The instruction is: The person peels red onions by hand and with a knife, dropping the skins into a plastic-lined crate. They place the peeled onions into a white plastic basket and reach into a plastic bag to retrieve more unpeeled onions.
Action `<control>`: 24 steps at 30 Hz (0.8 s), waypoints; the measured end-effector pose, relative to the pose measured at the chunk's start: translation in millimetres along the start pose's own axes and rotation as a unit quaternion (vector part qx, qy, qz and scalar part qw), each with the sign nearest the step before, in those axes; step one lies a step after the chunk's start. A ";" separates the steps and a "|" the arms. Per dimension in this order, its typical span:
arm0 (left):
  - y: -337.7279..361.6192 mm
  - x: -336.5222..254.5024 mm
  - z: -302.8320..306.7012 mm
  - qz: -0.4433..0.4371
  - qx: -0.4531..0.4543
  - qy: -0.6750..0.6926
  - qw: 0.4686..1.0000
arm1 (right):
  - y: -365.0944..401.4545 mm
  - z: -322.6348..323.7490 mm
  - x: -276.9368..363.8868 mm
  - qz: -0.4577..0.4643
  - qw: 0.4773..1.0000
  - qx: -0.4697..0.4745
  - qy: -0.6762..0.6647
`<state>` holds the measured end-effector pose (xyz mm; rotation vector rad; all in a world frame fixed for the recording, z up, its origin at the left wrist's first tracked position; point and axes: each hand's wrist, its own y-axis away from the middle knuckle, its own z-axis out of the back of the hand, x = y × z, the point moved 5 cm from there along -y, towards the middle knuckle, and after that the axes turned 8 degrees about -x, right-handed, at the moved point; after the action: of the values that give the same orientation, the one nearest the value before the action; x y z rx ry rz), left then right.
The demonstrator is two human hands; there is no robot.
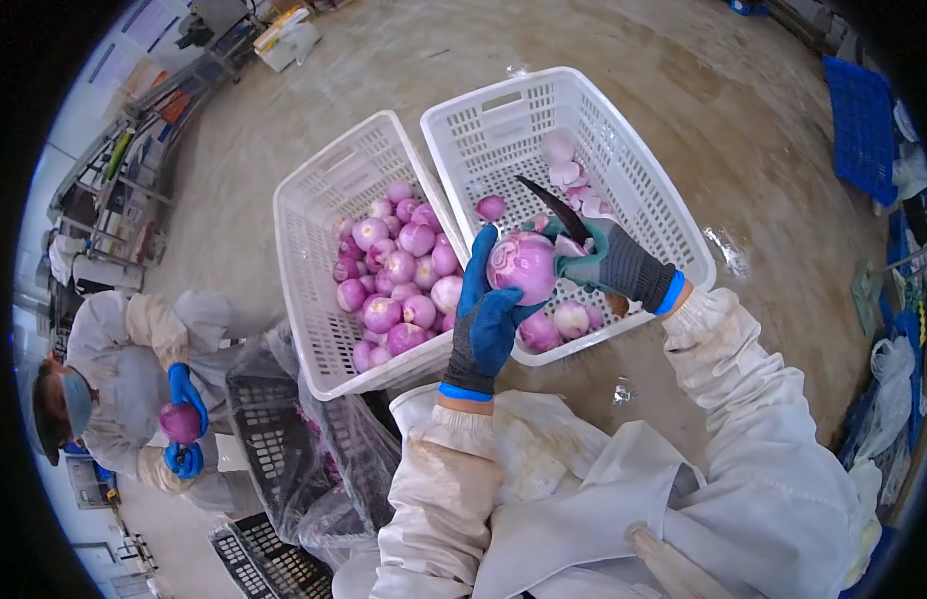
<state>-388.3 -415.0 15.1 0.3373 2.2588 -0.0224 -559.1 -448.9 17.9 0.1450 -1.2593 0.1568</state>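
Note:
My left hand [488, 324], in a blue and grey glove, is closed around a purple onion [521, 268] whose upper side looks partly peeled. In my right hand [608, 262], gloved in teal and dark grey, is a knife with a dark curved blade [553, 207] pointing up and to the left. The fingers of that hand touch the onion's right side; the knife's handle is mostly hidden in the grip. Both hands are over a white crate [673, 200] holding loose onions [571, 319] and pale peeled skins [566, 175].
A second white crate [294, 250], full of purple onions [403, 265], stands on the left. Beside it is a black crate [264, 439] lined with clear plastic. A co-worker [134, 359] in blue gloves holds an onion [180, 423]. Blue crates [861, 125] stand far right.

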 end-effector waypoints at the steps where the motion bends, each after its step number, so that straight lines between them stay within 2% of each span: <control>1: 0.4 1.6 0.3 0.008 -0.017 0.010 1.000 | 1.5 0.4 7.0 0.041 0.999 -0.009 0.020; 2: -1.2 6.5 2.9 0.006 -0.018 0.010 1.000 | 3.0 0.0 12.7 0.082 0.996 -0.017 0.040; 4: -4.5 5.7 9.8 -0.118 -0.064 -0.234 0.963 | 2.5 -5.7 9.7 0.093 0.994 -0.012 0.050; 5: -4.7 8.5 14.2 -0.119 -0.067 -0.233 0.963 | 3.5 -9.0 9.2 0.103 0.993 -0.009 0.059; 6: -3.5 4.3 13.9 -0.164 -0.074 -0.302 0.936 | 5.7 -13.0 15.5 0.103 0.995 -0.009 -0.001; 7: -1.7 0.3 12.9 -0.208 -0.080 -0.368 0.903 | 5.5 -12.7 19.2 0.103 0.995 -0.006 -0.001; 8: -0.7 -0.7 13.8 -0.209 -0.082 -0.368 0.902 | 3.7 -10.9 18.6 0.058 0.998 -0.005 -0.032; 10: -0.1 -2.0 12.8 -0.200 -0.078 -0.355 0.910 | -6.3 -8.5 -1.1 -0.015 0.992 -0.008 -0.125; 11: 0.2 -2.2 11.8 -0.200 -0.077 -0.355 0.910 | -7.6 -4.7 -7.1 -0.015 0.992 -0.009 -0.125; 13: -2.1 0.8 14.6 -0.093 -0.092 -0.127 0.983 | -8.4 -8.3 -9.2 -0.044 0.966 0.075 -0.243; 14: -2.5 3.1 16.4 -0.039 -0.099 -0.008 0.994 | -7.8 -6.2 -15.1 -0.046 0.960 0.078 -0.264; 15: -2.1 1.5 17.7 -0.041 -0.100 -0.009 0.994 | -8.9 -8.0 -7.1 -0.045 0.960 0.081 -0.264; 17: -2.1 3.3 19.4 -0.018 -0.111 0.027 0.993 | -7.1 0.4 -5.4 -0.151 0.987 0.021 -0.048; 18: -2.5 3.2 20.4 -0.018 -0.111 0.026 0.993 | -3.9 2.1 -5.3 -0.195 0.979 0.058 0.025; 19: -3.0 3.1 21.6 -0.017 -0.107 0.031 0.994 | -3.4 2.4 -10.7 -0.195 0.979 0.058 0.026; 21: -4.5 1.9 23.5 -0.017 -0.104 0.038 0.994 | -6.0 1.5 -4.1 -0.055 0.997 0.028 -0.046; 22: -5.0 3.2 22.5 0.002 -0.091 0.027 0.995 | -4.8 -1.0 2.8 -0.027 0.988 0.064 -0.141; 23: -4.1 6.7 20.4 0.023 -0.077 0.016 0.997 | -3.1 -3.4 4.5 -0.031 0.988 0.062 -0.141; 24: -5.0 11.5 20.9 0.025 -0.076 0.016 0.997 | -2.2 -10.0 15.1 0.012 0.994 0.081 -0.073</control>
<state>-381.1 -419.7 -7.7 0.3155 2.2674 0.1807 -544.8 -448.5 29.2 0.2849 -1.3944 0.2734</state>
